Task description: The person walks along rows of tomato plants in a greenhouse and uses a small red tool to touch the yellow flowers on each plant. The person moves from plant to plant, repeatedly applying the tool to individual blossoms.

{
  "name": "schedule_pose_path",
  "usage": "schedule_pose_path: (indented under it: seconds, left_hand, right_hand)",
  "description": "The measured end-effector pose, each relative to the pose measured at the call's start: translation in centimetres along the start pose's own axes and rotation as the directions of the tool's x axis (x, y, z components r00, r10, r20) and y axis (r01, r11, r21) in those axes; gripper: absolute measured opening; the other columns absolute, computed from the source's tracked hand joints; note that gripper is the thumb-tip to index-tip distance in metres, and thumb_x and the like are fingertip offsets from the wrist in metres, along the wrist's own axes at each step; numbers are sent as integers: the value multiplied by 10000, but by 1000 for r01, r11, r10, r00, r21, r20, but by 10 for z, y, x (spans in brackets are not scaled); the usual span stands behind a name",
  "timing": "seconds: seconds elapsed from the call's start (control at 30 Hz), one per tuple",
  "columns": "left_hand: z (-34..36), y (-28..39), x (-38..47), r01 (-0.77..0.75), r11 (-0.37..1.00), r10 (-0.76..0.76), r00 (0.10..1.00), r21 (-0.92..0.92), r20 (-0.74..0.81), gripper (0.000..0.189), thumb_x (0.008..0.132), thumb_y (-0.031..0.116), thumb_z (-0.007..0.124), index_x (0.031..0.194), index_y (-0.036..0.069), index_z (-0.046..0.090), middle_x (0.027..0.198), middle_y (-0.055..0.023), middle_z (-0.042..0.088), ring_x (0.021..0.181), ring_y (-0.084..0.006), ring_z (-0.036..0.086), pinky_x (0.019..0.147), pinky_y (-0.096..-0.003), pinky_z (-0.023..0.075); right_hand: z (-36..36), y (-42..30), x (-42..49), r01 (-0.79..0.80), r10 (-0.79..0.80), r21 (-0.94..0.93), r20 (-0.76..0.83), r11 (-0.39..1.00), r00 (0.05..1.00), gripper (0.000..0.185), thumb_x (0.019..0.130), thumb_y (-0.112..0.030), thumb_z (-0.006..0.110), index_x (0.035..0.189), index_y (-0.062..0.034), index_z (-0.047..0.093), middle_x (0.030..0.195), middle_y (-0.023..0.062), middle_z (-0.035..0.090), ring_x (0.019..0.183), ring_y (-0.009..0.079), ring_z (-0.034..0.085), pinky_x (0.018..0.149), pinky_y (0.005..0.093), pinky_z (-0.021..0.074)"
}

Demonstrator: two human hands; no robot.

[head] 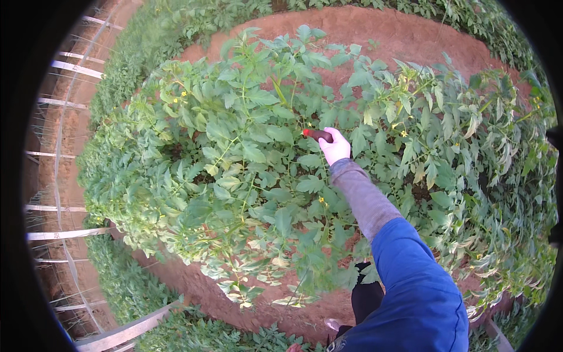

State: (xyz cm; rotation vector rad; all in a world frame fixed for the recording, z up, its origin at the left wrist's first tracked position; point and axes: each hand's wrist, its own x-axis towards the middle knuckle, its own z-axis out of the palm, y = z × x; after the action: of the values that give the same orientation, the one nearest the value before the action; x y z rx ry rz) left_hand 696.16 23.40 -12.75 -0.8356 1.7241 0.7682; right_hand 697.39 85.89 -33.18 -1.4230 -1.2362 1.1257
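My right hand [336,147] is closed around a small dark handheld tool with a red tip [317,134], whose kind I cannot tell. The tip points left, close to a small yellow flower [309,125] among the leaves of a tomato plant [264,145]. More yellow flowers [403,133] show on stems to the right of the hand. A brown cuff and a blue sleeve cover my right arm. At the bottom edge, a small part of what may be my left hand [294,348] shows, too little to tell what it does.
Dense tomato foliage surrounds the hand. Reddish bare soil [396,33] runs behind the row, with more plants beyond. Pale straps or bars [66,234] and thin strings line the left side. My dark-trousered leg [367,299] and a light shoe stand on the soil below.
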Motion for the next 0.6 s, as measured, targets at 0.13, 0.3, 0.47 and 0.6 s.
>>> schedule_pose_path:
  seconds: [0.13,0.3,0.47,0.6]
  left_hand:
    - [-18,-12,2,-47,998,47,999,-33,17,265,924,321,526,773,105,498,652,11,425,564,-81,435,487,-226,351]
    - [-71,-28,41,-244,939,200,960,242,195,454,919,357,493,1251,48,490,1188,-114,578,1003,-195,581,861,-311,438]
    - [-92,-36,83,-436,849,339,883,299,324,415,910,329,523,1228,62,518,1099,-81,617,893,-162,590,763,-277,451]
    - [-98,-44,85,-421,842,323,894,336,311,408,914,322,529,1227,61,524,1115,-81,620,859,-128,596,682,-233,466]
  right_hand:
    - [-25,-31,-20,-323,306,548,126,772,944,368,781,-73,635,1136,-65,536,933,54,600,669,121,543,593,269,474]
    - [-93,-73,-91,-443,437,828,275,345,856,352,804,-132,553,1148,-74,507,983,96,593,616,133,530,576,259,488]
    - [-195,-104,-211,-496,268,863,457,99,848,433,766,-162,590,1181,-83,492,1044,55,593,694,140,553,655,301,480]
    - [-289,-111,-346,-532,193,842,510,86,838,427,785,-136,611,1189,-76,487,1109,86,577,842,171,571,712,323,481]
